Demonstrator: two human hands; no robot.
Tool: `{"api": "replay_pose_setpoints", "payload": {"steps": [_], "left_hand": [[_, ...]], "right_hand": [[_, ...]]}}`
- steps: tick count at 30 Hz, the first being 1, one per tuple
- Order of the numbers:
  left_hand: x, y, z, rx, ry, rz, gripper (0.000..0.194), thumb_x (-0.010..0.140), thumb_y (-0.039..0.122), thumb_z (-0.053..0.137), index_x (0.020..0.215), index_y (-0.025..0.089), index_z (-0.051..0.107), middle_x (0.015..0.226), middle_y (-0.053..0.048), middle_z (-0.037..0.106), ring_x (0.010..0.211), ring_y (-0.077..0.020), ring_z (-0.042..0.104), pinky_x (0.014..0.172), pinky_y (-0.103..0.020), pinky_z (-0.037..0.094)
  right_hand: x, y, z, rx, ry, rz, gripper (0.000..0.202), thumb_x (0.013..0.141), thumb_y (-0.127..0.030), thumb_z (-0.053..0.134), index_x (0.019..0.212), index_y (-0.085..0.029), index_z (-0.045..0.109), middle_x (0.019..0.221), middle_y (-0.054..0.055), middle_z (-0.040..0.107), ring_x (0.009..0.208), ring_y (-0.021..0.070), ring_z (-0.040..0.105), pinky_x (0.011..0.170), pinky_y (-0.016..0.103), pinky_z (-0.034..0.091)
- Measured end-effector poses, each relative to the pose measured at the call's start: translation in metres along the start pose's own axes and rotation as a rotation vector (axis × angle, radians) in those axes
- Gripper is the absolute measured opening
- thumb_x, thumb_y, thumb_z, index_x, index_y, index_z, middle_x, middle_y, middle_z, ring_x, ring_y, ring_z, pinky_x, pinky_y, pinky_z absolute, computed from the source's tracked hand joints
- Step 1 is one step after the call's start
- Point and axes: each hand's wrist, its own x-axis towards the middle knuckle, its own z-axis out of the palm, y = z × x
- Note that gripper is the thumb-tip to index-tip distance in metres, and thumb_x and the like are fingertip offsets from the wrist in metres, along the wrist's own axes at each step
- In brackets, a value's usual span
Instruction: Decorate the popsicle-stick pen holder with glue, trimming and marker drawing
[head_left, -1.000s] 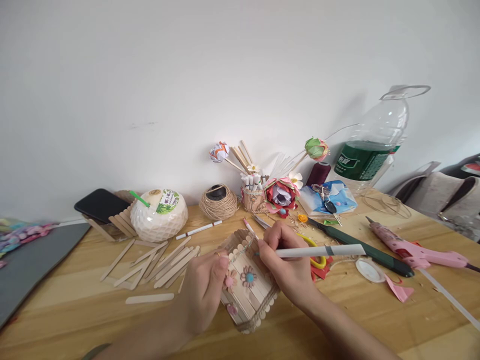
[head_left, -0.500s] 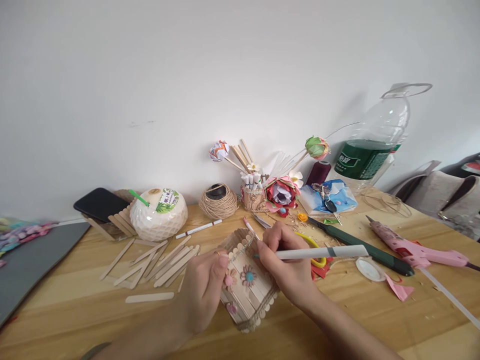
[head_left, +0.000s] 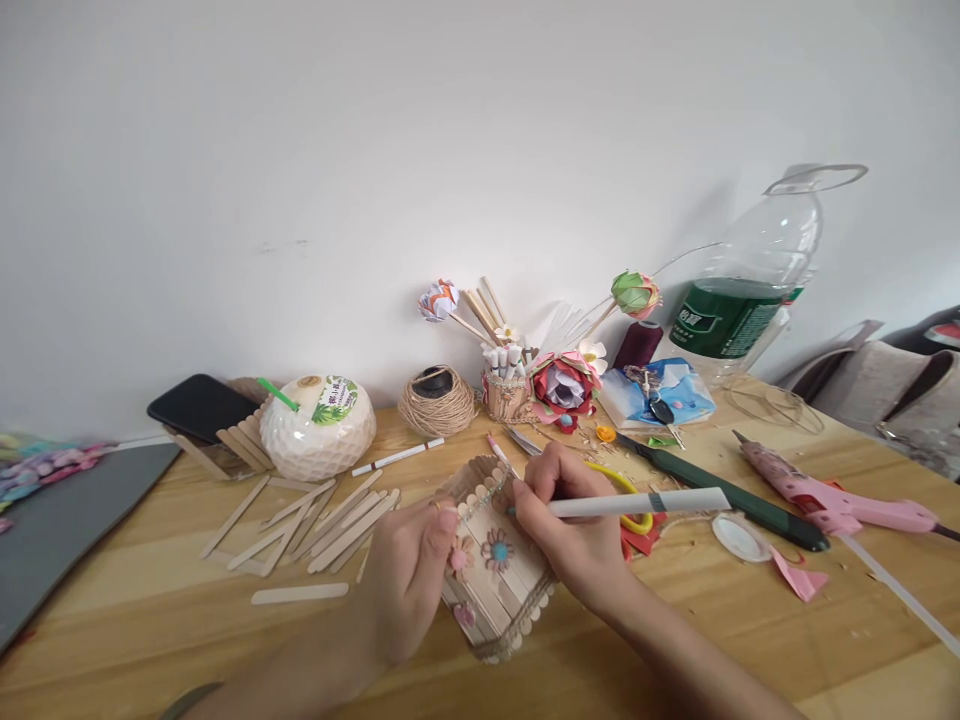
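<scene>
My left hand (head_left: pixel 409 570) grips the left side of a small popsicle-stick box (head_left: pixel 510 595), its thumb near the scalloped edge. Flowers with pink and blue centres decorate the box's facing side, and its lower edge has a scalloped trim as well. In my right hand (head_left: pixel 577 530) is a white marker pen (head_left: pixel 645 502), pinched between the fingers and lying almost level. The pen's tip is near the upper right of the box; whether it touches the wood is partly hidden by my fingers. Yellow-handled scissors (head_left: pixel 641 521) lie behind my right hand.
Popsicle sticks (head_left: pixel 352 535) lie scattered on the left, before a white coconut (head_left: pixel 319 430). Twine (head_left: pixel 436 403), a pen holder (head_left: pixel 505 395) and a paper flower (head_left: pixel 564 387) stand behind. A green utility knife (head_left: pixel 735 497), pink glue gun (head_left: pixel 832 500) and large bottle (head_left: pixel 731 310) are on the right.
Almost nothing differs. The marker's back end has shifted very slightly left and down, while both hands and the box hold nearly the same place.
</scene>
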Motion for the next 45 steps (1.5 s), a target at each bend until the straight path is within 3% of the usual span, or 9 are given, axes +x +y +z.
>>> {"api": "replay_pose_setpoints", "payload": {"steps": [24, 45], "left_hand": [[0.0000, -0.0001, -0.0010, 0.040, -0.007, 0.014, 0.048, 0.097, 0.037, 0.021, 0.057, 0.020, 0.043, 0.054, 0.000, 0.049, 0.052, -0.0140, 0.045, 0.054, -0.026, 0.033], [-0.0013, -0.0008, -0.0008, 0.027, -0.004, 0.019, 0.046, 0.097, 0.033, 0.022, 0.057, 0.020, 0.042, 0.055, 0.001, 0.047, 0.052, -0.0134, 0.044, 0.054, -0.026, 0.032]], "right_hand": [[-0.0004, 0.0030, 0.0012, -0.043, 0.001, -0.060, 0.029, 0.084, -0.024, 0.057, 0.063, -0.022, 0.037, 0.055, -0.006, 0.040, 0.048, 0.0101, 0.034, 0.044, 0.023, 0.029], [-0.0008, 0.0012, -0.0006, -0.026, -0.052, -0.077, 0.031, 0.082, -0.015, 0.055, 0.061, -0.022, 0.034, 0.054, -0.007, 0.038, 0.047, 0.0092, 0.032, 0.043, 0.022, 0.028]]}}
